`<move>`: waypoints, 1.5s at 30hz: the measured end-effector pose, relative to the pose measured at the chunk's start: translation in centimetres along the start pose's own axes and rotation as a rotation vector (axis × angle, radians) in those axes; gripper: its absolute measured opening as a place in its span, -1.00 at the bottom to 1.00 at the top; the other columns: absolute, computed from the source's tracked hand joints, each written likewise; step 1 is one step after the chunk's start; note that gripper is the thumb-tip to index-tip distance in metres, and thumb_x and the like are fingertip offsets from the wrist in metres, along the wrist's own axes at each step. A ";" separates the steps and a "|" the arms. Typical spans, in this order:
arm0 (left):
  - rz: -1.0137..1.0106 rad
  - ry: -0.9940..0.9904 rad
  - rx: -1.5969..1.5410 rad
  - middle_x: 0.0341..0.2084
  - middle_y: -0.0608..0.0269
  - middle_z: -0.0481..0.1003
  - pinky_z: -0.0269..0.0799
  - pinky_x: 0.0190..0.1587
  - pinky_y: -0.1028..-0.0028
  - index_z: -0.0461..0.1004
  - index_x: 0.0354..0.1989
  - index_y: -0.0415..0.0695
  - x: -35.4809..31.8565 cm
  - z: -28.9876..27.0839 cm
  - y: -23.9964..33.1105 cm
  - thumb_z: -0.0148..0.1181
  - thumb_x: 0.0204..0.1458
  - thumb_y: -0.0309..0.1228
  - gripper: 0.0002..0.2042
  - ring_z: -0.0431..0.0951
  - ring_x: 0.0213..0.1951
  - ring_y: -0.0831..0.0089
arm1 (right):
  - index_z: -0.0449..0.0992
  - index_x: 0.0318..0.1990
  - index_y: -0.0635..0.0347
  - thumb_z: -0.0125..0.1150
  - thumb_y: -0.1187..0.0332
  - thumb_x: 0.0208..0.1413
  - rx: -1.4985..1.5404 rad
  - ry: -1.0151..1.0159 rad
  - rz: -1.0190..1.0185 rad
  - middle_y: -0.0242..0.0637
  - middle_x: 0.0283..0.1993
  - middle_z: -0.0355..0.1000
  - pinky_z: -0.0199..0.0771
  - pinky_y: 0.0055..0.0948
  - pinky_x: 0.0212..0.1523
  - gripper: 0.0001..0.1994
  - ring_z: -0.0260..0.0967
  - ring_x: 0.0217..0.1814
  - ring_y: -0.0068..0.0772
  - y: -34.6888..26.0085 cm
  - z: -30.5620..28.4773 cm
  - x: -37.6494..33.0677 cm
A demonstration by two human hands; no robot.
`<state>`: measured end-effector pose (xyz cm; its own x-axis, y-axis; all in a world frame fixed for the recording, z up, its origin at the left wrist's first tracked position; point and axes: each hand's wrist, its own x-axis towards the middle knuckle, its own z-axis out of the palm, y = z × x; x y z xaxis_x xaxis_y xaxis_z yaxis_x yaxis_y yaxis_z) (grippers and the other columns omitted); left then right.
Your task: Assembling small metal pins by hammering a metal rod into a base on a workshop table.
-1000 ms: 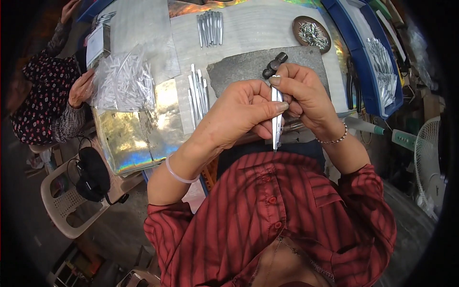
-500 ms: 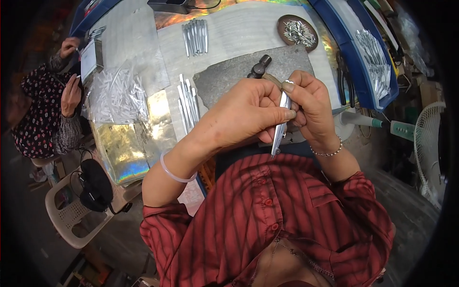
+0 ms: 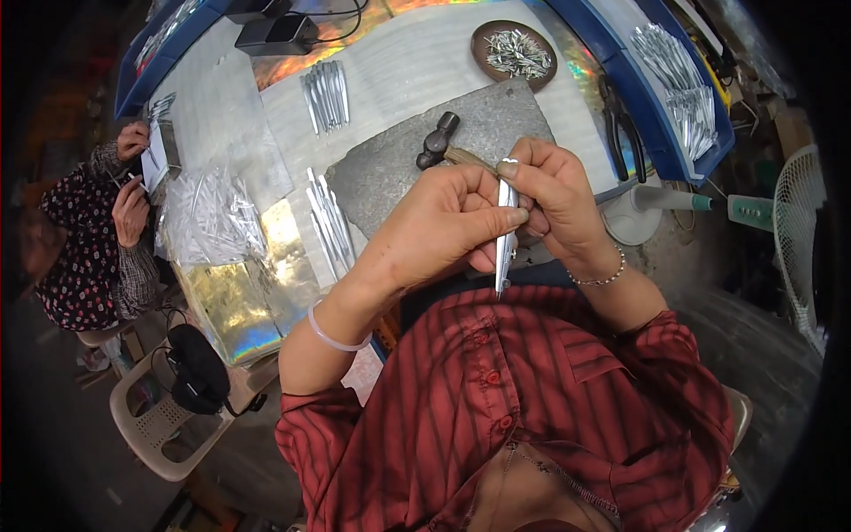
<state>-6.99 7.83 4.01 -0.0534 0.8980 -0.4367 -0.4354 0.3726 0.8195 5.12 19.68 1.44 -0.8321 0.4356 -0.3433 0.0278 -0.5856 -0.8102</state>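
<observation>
Both of my hands are closed around one slim, silver, pointed metal piece with a small knob near its lower tip. My left hand pinches its side between thumb and fingers. My right hand grips the top end, the thumb at a small whitish bit there. The piece hangs tip down before my striped shirt. Just beyond my fingers a ball-peen hammer lies on a grey stone slab, its wooden handle partly hidden by my left hand. Left of the slab lie several silver strips.
A brown dish of small metal parts and a row of silver pieces lie farther back. Black-handled pliers lie beside a blue bin at right. At left sit a plastic bag of silver pieces and a co-worker.
The view has shifted, so the table's things sit differently in the picture. The metal piece hangs a little more upright; both hands keep their grip on it.
</observation>
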 end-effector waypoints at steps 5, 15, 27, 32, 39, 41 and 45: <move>-0.008 0.015 -0.094 -0.59 0.24 0.49 0.40 -0.61 0.73 0.37 -0.36 -0.27 0.2 0.2 0.0 0.17 0.01 -0.48 -0.87 0.48 -0.61 0.63 | 0.34 -0.50 0.17 0.14 0.39 0.05 -0.003 -0.031 0.030 -0.50 -0.64 0.24 -0.08 -0.75 -0.82 -0.85 0.02 -0.79 -0.80 -0.3 -0.1 0.2; -0.004 0.001 -0.148 -0.58 0.24 0.50 0.41 -0.60 0.73 0.37 -0.35 -0.27 0.1 0.0 0.0 0.17 0.00 -0.50 -0.87 0.48 -0.61 0.63 | 0.34 -0.49 0.15 0.14 0.38 0.06 -0.026 -0.012 0.021 -0.51 -0.65 0.24 -0.08 -0.76 -0.82 -0.85 0.03 -0.79 -0.81 -0.3 0.3 0.3; 0.029 0.018 0.047 -0.59 0.25 0.49 0.38 -0.61 0.73 0.36 -0.38 -0.25 -0.5 -0.3 0.3 0.15 0.03 -0.47 -0.88 0.47 -0.61 0.64 | 0.31 -0.50 0.13 0.15 0.40 0.06 -0.073 0.008 -0.064 -0.53 -0.69 0.25 -0.08 -0.76 -0.82 -0.83 0.04 -0.80 -0.83 -0.2 1.0 0.0; 0.035 -0.014 -0.032 -0.60 0.25 0.49 0.39 -0.60 0.72 0.36 -0.37 -0.26 -0.4 -0.5 0.0 0.16 0.03 -0.46 -0.87 0.48 -0.60 0.63 | 0.32 -0.47 0.14 0.10 0.44 0.06 -0.066 0.031 -0.050 -0.53 -0.69 0.20 -0.15 -0.75 -0.84 -0.88 -0.05 -0.81 -0.82 -0.2 1.2 -0.1; 0.026 -0.026 -0.010 -0.59 0.25 0.49 0.39 -0.59 0.72 0.36 -0.36 -0.26 -0.2 0.0 -0.1 0.16 0.03 -0.47 -0.87 0.48 -0.60 0.62 | 0.31 -0.52 0.12 0.15 0.40 0.04 -0.045 0.042 -0.040 -0.53 -0.68 0.24 -0.08 -0.77 -0.82 -0.83 0.02 -0.80 -0.83 -0.4 0.8 -0.7; 0.013 -0.028 -0.041 -0.59 0.23 0.48 0.40 -0.59 0.71 0.35 -0.36 -0.26 -0.1 0.3 -0.4 0.15 0.02 -0.49 -0.87 0.48 -0.59 0.61 | 0.31 -0.52 0.12 0.15 0.40 0.04 -0.070 0.067 -0.036 -0.53 -0.68 0.24 -0.08 -0.77 -0.83 -0.83 0.03 -0.80 -0.83 -0.5 0.6 -0.9; 0.019 -0.033 -0.032 -0.58 0.21 0.49 0.41 -0.58 0.70 0.34 -0.37 -0.27 0.2 0.8 -0.7 0.15 0.02 -0.50 -0.87 0.49 -0.59 0.60 | 0.32 -0.51 0.13 0.15 0.39 0.04 -0.068 0.077 -0.041 -0.53 -0.68 0.25 -0.08 -0.77 -0.83 -0.84 0.03 -0.80 -0.83 -0.4 0.1 -1.2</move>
<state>-6.01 7.97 3.65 -0.0325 0.9125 -0.4079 -0.4629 0.3480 0.8153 6.06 19.31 2.19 -0.7885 0.5110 -0.3424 0.0342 -0.5193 -0.8539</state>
